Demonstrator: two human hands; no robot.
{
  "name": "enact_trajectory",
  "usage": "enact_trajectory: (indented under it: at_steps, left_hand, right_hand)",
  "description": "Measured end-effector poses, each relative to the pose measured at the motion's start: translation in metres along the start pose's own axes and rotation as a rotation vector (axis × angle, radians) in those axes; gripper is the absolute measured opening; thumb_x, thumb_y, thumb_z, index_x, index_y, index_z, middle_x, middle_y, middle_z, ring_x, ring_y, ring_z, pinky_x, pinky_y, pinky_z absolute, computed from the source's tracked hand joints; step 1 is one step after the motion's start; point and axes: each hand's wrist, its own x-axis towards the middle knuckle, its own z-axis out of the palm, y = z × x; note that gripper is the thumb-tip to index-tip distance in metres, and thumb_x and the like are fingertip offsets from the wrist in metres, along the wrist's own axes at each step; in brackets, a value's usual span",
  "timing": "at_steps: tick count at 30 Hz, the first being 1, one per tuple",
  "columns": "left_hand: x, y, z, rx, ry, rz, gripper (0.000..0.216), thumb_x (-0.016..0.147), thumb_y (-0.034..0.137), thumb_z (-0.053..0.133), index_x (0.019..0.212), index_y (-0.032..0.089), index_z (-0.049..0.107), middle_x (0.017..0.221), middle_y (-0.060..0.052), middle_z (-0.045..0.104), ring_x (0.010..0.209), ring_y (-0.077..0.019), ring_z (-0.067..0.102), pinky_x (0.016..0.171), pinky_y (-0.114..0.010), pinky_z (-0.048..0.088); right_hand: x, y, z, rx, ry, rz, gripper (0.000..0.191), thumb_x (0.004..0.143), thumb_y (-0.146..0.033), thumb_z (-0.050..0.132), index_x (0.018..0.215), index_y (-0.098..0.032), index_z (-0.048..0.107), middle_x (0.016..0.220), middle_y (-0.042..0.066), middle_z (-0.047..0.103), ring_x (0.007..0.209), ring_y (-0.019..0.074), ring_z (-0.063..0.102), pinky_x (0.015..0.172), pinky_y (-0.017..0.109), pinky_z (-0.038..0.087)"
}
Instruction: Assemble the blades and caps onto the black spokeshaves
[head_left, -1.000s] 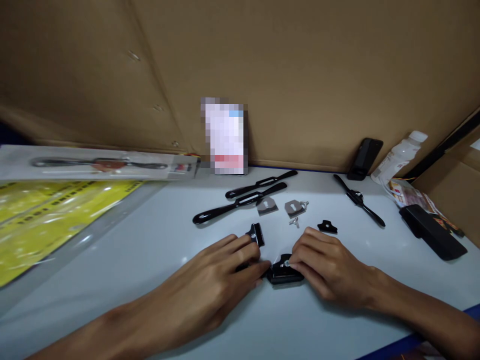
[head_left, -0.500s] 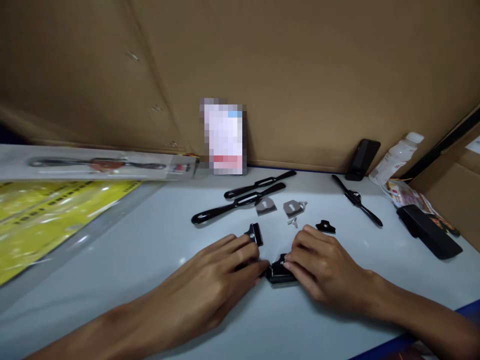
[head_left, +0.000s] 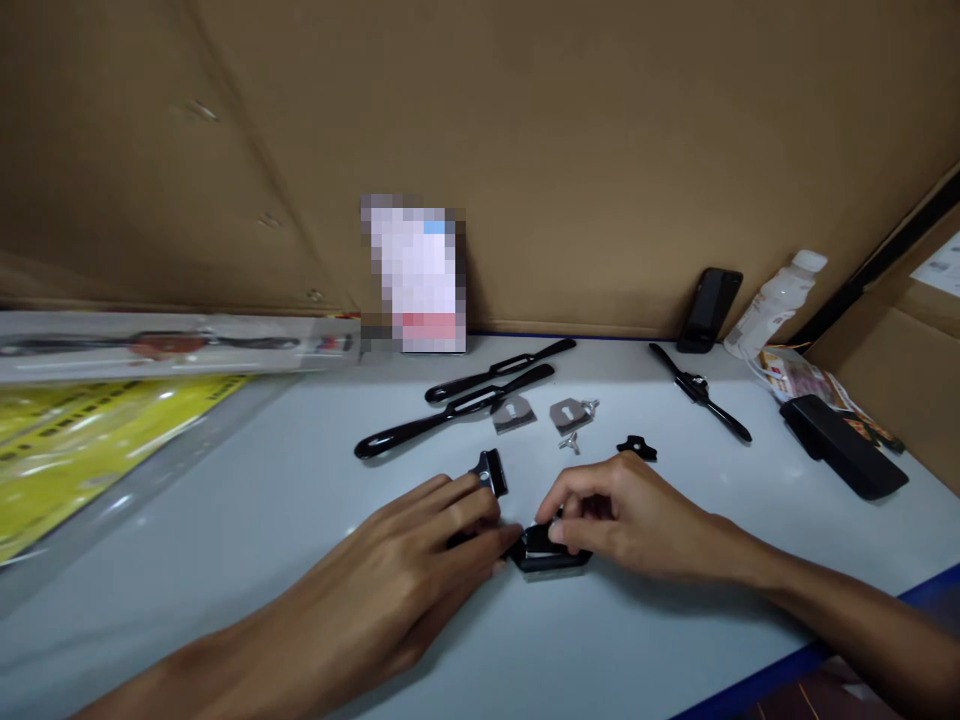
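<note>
My left hand (head_left: pixel 442 545) is closed round one handle of a black spokeshave (head_left: pixel 559 565) lying low on the table, most of that handle hidden under the fingers. My right hand (head_left: pixel 619 515) curls over the spokeshave's middle, thumb and fingertips pressed on its black lever cap (head_left: pixel 538 540). A blade's metal edge shows along the near side of the body. Just beyond my left fingers is a small black metal part (head_left: pixel 493 472). Another black lever cap (head_left: pixel 637 448) lies past my right hand. Two grey slotted blades (head_left: pixel 513 413) lie farther back, with silver wing screws (head_left: pixel 571 443) close by.
Two black spokeshave bodies (head_left: pixel 457 408) lie behind the blades, and another spokeshave (head_left: pixel 700 393) lies to the right. A phone (head_left: pixel 709 310), a bottle (head_left: pixel 776 305) and a black holder (head_left: pixel 844 447) are on the right. Packaged goods (head_left: pixel 180 345) and yellow packaging (head_left: pixel 97 430) cover the left.
The view has shifted, so things sit slightly farther left. My right fingers have changed position on the lever cap, thumb and index now more spread. My left hand keeps its hold.
</note>
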Motion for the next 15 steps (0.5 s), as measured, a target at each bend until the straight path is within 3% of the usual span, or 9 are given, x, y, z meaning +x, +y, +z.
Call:
enact_trajectory:
  at_steps: [2,7,12,15]
  left_hand:
    - [0.001,-0.001,-0.001,0.005,-0.001,0.006,0.031,0.109,0.01,0.046,0.121,0.022,0.072,0.097,-0.005,0.07,0.087,-0.0232,0.063,0.077,-0.037,0.051]
    - [-0.001,0.0,0.002,0.002,0.005,0.003,0.033,0.107,0.007,0.047,0.122,0.023,0.072,0.098,-0.004,0.07,0.088,-0.0232,0.064,0.079,-0.036,0.05]
    - [-0.002,0.0,0.006,0.047,0.044,0.005,0.033,0.11,0.009,0.042,0.118,0.021,0.071,0.101,-0.006,0.071,0.093,-0.0246,0.065,0.082,-0.039,0.051]
    - [-0.001,-0.001,0.004,0.072,0.002,0.041,0.032,0.11,0.008,0.043,0.121,0.02,0.07,0.102,-0.006,0.072,0.093,-0.0245,0.065,0.084,-0.039,0.053]
  right_hand:
    - [0.0,0.0,-0.005,-0.022,-0.023,-0.021,0.012,0.089,-0.007,0.076,0.091,-0.018,0.079,0.072,-0.004,0.067,0.065,0.0116,0.059,0.062,0.024,0.045]
    - [-0.001,0.005,0.0,-0.254,0.102,-0.177,0.01,0.089,-0.014,0.088,0.086,-0.019,0.08,0.095,0.003,0.071,0.088,0.0165,0.068,0.083,0.03,0.053]
    - [-0.001,0.008,0.011,-0.361,0.144,-0.276,0.011,0.097,-0.013,0.075,0.087,-0.016,0.077,0.089,0.005,0.073,0.084,0.0176,0.066,0.08,0.031,0.05]
    - [0.001,0.008,0.012,-0.277,0.175,-0.211,0.015,0.097,-0.008,0.068,0.088,-0.017,0.075,0.082,0.002,0.073,0.074,0.0143,0.062,0.073,0.028,0.047]
